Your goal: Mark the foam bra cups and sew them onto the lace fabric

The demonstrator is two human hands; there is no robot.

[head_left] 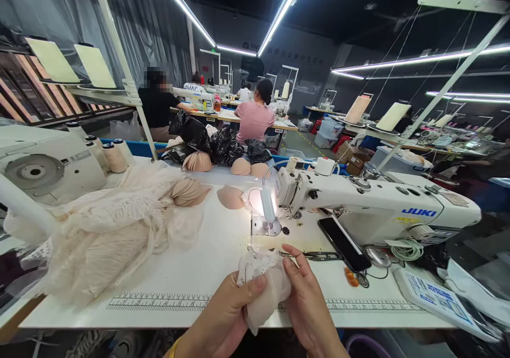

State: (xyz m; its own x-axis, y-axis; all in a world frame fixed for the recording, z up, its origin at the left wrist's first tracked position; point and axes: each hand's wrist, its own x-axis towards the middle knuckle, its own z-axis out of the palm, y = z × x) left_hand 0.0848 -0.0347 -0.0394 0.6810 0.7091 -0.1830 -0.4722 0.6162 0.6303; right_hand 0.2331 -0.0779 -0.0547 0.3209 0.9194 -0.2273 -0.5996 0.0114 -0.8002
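A pale lace-covered bra cup (265,283) is held up over the front edge of the table. My left hand (225,310) grips its left side, the thumb lying across the fabric. My right hand (306,294) holds its right edge with the thumb and bent fingers. Beyond the hands stands a white sewing machine (358,204), its lit lamp (268,204) shining by the needle. A beige foam cup (231,197) lies left of the needle area. Just behind my right hand lies a dark metal tool (319,255), partly hidden.
A heap of cream lace fabric (107,241) and stacked foam cups (189,192) cover the left side. On the right are a black phone (345,244), a mouse-like grey object (377,257) and a white-blue packet (442,302). A printed ruler (159,300) runs along the front. Co-workers sit ahead.
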